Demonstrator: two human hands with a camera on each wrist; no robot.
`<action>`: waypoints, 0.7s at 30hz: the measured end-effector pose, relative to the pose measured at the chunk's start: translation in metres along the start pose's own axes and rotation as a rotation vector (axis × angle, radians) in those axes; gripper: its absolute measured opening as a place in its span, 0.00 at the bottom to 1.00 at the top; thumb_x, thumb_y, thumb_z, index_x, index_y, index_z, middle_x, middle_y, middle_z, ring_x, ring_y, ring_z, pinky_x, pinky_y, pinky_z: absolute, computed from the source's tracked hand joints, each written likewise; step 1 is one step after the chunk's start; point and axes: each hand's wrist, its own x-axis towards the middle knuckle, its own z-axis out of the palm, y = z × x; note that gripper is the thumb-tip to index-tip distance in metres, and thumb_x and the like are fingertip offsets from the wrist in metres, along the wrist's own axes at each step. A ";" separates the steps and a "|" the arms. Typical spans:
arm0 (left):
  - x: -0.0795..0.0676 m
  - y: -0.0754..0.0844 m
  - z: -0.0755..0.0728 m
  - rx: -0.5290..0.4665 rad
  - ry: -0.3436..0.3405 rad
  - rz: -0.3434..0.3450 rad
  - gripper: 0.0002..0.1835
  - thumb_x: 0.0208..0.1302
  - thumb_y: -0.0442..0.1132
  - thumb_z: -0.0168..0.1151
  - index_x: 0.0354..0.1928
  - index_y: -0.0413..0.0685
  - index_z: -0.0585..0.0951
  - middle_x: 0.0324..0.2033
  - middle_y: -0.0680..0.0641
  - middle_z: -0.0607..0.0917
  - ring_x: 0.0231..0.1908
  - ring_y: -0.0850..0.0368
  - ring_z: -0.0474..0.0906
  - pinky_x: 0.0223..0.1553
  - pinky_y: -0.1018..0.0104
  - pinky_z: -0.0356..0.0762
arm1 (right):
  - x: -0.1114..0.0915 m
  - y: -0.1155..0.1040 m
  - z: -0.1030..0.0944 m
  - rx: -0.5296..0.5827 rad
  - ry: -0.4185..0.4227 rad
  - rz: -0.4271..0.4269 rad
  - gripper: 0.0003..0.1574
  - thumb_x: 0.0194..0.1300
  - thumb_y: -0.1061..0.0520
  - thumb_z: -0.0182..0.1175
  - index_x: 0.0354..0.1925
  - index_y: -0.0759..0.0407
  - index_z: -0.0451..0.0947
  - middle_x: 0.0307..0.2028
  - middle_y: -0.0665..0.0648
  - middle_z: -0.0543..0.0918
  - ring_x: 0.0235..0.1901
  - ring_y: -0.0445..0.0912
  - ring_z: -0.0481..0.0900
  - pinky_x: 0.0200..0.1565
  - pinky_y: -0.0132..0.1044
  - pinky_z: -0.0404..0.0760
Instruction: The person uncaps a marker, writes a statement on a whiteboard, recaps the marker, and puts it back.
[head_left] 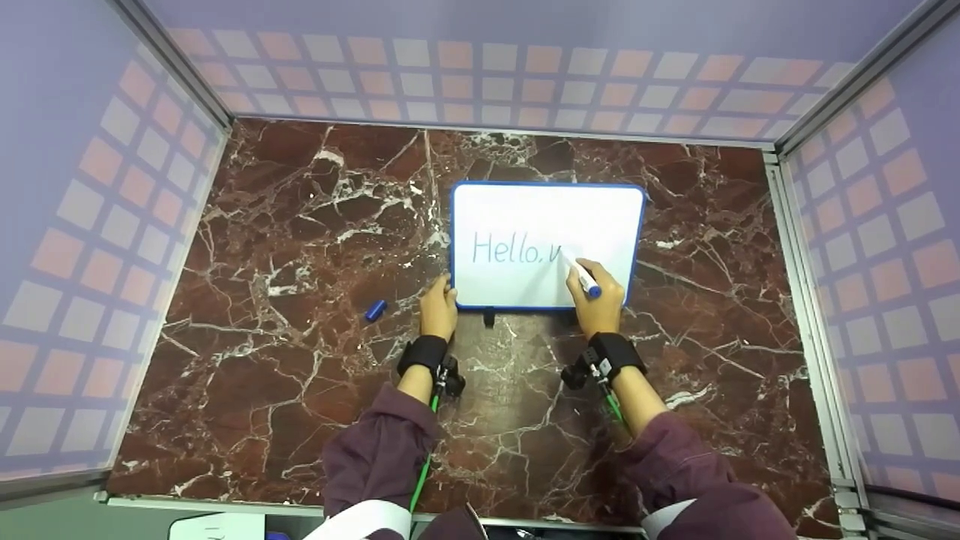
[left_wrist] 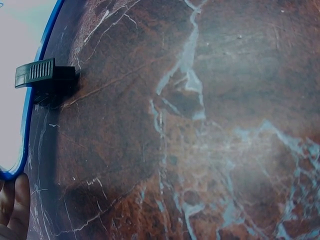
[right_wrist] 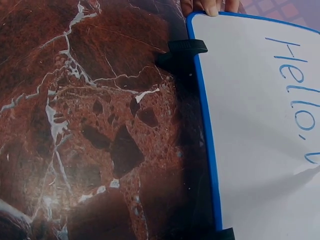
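Note:
A whiteboard (head_left: 517,214) with a blue frame lies on the marbled table, with "Hello," and a started further letter written on it. My right hand (head_left: 600,296) pinches a white marker (head_left: 587,279) with a blue end, its tip by the last stroke. At the board's lower left corner, my left hand (head_left: 438,309) holds the frame; in the right wrist view its fingertips (right_wrist: 212,9) lap over the blue edge. The right hand and marker lie outside both wrist views, though a shadow crosses the board. A blue marker cap (head_left: 376,310) lies left of the left hand.
Black clips, one of them a black clip (left_wrist: 42,75), sit on the board's lower edge. Checkered panels (head_left: 442,75) wall in the table (head_left: 300,420) at the back and sides. Green cables (head_left: 421,480) run from the wrist cameras along both forearms.

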 end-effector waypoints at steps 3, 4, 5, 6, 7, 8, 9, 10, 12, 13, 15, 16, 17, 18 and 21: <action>0.003 -0.030 0.022 0.001 -0.006 0.001 0.18 0.65 0.54 0.51 0.57 0.73 0.71 0.40 0.53 0.85 0.41 0.57 0.82 0.43 0.60 0.80 | 0.000 0.000 0.000 0.004 -0.002 0.005 0.12 0.56 0.61 0.60 0.38 0.68 0.81 0.35 0.66 0.86 0.35 0.55 0.84 0.37 0.45 0.82; 0.004 -0.032 0.023 0.001 -0.011 -0.004 0.19 0.65 0.53 0.52 0.58 0.73 0.71 0.40 0.53 0.85 0.42 0.57 0.82 0.44 0.59 0.80 | -0.001 0.000 0.000 0.001 -0.002 0.007 0.12 0.56 0.61 0.60 0.38 0.67 0.81 0.35 0.66 0.86 0.35 0.55 0.84 0.37 0.45 0.82; 0.003 -0.025 0.018 -0.001 -0.011 -0.007 0.19 0.64 0.49 0.54 0.57 0.70 0.72 0.40 0.51 0.85 0.42 0.56 0.82 0.44 0.59 0.79 | -0.001 0.000 -0.001 -0.002 -0.004 0.009 0.12 0.56 0.61 0.60 0.38 0.67 0.81 0.35 0.66 0.86 0.35 0.55 0.84 0.37 0.46 0.82; 0.000 -0.005 0.003 0.008 -0.004 -0.007 0.19 0.64 0.46 0.55 0.57 0.66 0.73 0.39 0.49 0.86 0.41 0.54 0.82 0.44 0.59 0.79 | -0.001 0.000 -0.001 -0.004 -0.004 0.010 0.12 0.56 0.61 0.60 0.38 0.67 0.81 0.35 0.66 0.86 0.34 0.55 0.84 0.37 0.46 0.82; 0.002 -0.015 0.011 0.004 -0.001 -0.007 0.19 0.64 0.48 0.55 0.57 0.69 0.72 0.40 0.51 0.85 0.41 0.55 0.82 0.44 0.59 0.79 | -0.001 0.000 -0.001 -0.005 -0.003 0.011 0.12 0.56 0.61 0.60 0.37 0.67 0.81 0.34 0.66 0.86 0.34 0.55 0.84 0.36 0.46 0.82; 0.002 -0.017 0.012 0.001 -0.005 -0.012 0.19 0.64 0.48 0.55 0.58 0.69 0.72 0.40 0.51 0.85 0.42 0.56 0.82 0.45 0.59 0.79 | -0.002 0.000 -0.001 -0.010 -0.001 0.010 0.12 0.56 0.61 0.60 0.37 0.67 0.81 0.34 0.66 0.86 0.33 0.55 0.84 0.36 0.46 0.82; 0.001 -0.007 0.006 0.010 -0.008 -0.017 0.19 0.64 0.47 0.55 0.57 0.67 0.73 0.40 0.50 0.85 0.42 0.55 0.82 0.44 0.59 0.79 | -0.002 0.001 -0.001 -0.012 0.000 0.009 0.12 0.55 0.61 0.60 0.37 0.67 0.81 0.33 0.66 0.86 0.33 0.56 0.84 0.35 0.46 0.82; 0.000 0.008 -0.005 0.012 -0.013 -0.025 0.19 0.64 0.45 0.56 0.57 0.64 0.73 0.40 0.48 0.85 0.42 0.54 0.82 0.45 0.59 0.79 | -0.003 0.001 -0.002 -0.016 0.000 0.009 0.11 0.55 0.61 0.60 0.36 0.67 0.81 0.33 0.66 0.86 0.32 0.56 0.84 0.35 0.46 0.82; -0.003 0.045 -0.031 0.018 0.000 -0.026 0.17 0.62 0.41 0.57 0.54 0.55 0.76 0.38 0.45 0.86 0.40 0.51 0.82 0.43 0.59 0.79 | -0.004 0.002 -0.002 -0.021 0.000 0.010 0.11 0.55 0.61 0.60 0.36 0.67 0.81 0.32 0.66 0.86 0.32 0.56 0.84 0.34 0.46 0.82; -0.005 0.068 -0.049 0.003 -0.014 -0.040 0.17 0.62 0.39 0.57 0.54 0.51 0.76 0.38 0.44 0.86 0.41 0.49 0.82 0.44 0.59 0.79 | -0.005 0.002 -0.002 -0.022 0.000 0.013 0.12 0.54 0.60 0.60 0.35 0.67 0.81 0.32 0.66 0.86 0.31 0.56 0.84 0.34 0.46 0.82; -0.010 0.116 -0.086 -0.040 -0.023 -0.056 0.16 0.62 0.36 0.56 0.53 0.44 0.77 0.38 0.39 0.85 0.41 0.45 0.82 0.44 0.56 0.79 | -0.006 0.003 -0.002 -0.025 -0.004 0.017 0.12 0.54 0.60 0.60 0.35 0.67 0.82 0.31 0.65 0.86 0.30 0.56 0.84 0.33 0.47 0.81; -0.013 0.139 -0.104 -0.064 -0.034 -0.072 0.16 0.62 0.35 0.56 0.52 0.41 0.77 0.38 0.38 0.85 0.42 0.43 0.82 0.45 0.54 0.78 | -0.007 0.003 -0.002 -0.030 -0.007 0.020 0.12 0.54 0.59 0.60 0.35 0.67 0.82 0.31 0.65 0.86 0.30 0.55 0.84 0.32 0.47 0.81; -0.015 0.158 -0.120 -0.085 -0.034 -0.077 0.16 0.62 0.34 0.55 0.51 0.39 0.77 0.38 0.37 0.85 0.41 0.42 0.81 0.45 0.53 0.78 | -0.007 0.003 -0.003 -0.033 -0.010 0.021 0.12 0.54 0.59 0.60 0.35 0.67 0.82 0.31 0.65 0.86 0.29 0.55 0.84 0.32 0.47 0.81; -0.017 0.175 -0.133 -0.105 -0.045 -0.086 0.16 0.63 0.34 0.54 0.52 0.39 0.77 0.38 0.36 0.85 0.42 0.41 0.81 0.45 0.53 0.78 | -0.008 0.003 -0.003 -0.034 -0.011 0.023 0.12 0.54 0.59 0.60 0.34 0.66 0.82 0.30 0.65 0.86 0.29 0.55 0.84 0.32 0.47 0.81; -0.021 0.193 -0.149 -0.135 -0.041 -0.082 0.15 0.64 0.35 0.53 0.50 0.39 0.77 0.37 0.37 0.85 0.42 0.43 0.82 0.46 0.54 0.78 | -0.009 0.004 -0.004 -0.045 -0.012 0.021 0.11 0.54 0.59 0.60 0.34 0.66 0.81 0.30 0.64 0.86 0.28 0.54 0.84 0.31 0.46 0.80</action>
